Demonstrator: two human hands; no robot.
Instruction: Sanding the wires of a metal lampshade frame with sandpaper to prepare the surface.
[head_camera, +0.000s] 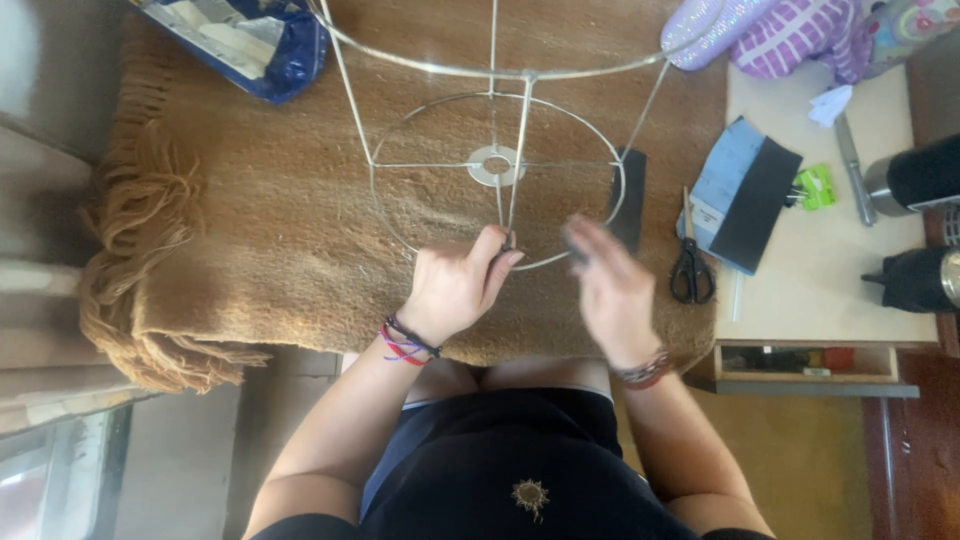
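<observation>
Bare wire lampshade frame (497, 150) resting on brown fringed woollen blanket (250, 230), centre of scene. Left hand (455, 290) pinching near rim of frame's small ring. Right hand (612, 290) just right of it, blurred, fingers loosely extended; contact with ring not discernible. Black-handled scissors (690, 268) right, on pale surface (830, 290).
</observation>
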